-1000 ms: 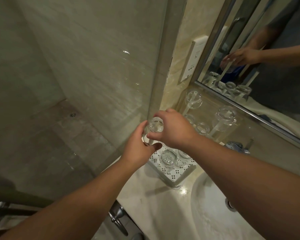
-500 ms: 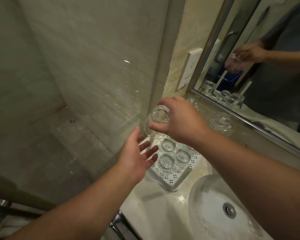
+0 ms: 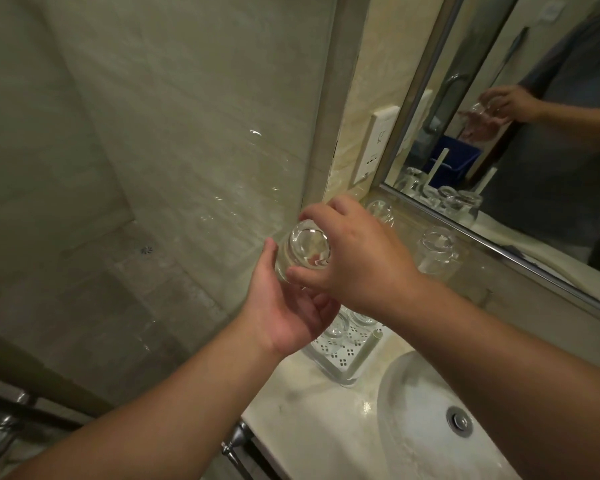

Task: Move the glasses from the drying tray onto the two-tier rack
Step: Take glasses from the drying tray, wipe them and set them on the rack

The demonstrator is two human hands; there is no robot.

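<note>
A clear glass (image 3: 303, 252) is held in the air above the drying tray (image 3: 340, 358), tilted so that its thick base faces the camera. It is gripped by the right hand (image 3: 357, 261), whose thumb and fingers are curled round its base end. The left hand (image 3: 284, 306) is cupped beneath it, palm up, with the fingers relaxed and the thumb laid against the side of the glass; whether the fingers press the glass cannot be told.

Below the hands, two more glasses (image 3: 347, 327) are seen standing upside down on the white perforated tray, which sits on the pale bench (image 3: 309, 427) just beside the round sink (image 3: 426, 427). A white post (image 3: 366, 355) rises from the near corner of the tray. Beyond the right hand, two glasses (image 3: 435, 249) are seen inverted over upright pegs near the mirror (image 3: 534, 133). A wall socket (image 3: 374, 147) is fixed beside the mirror frame, and a glass shower screen (image 3: 187, 168) stands to the left.
</note>
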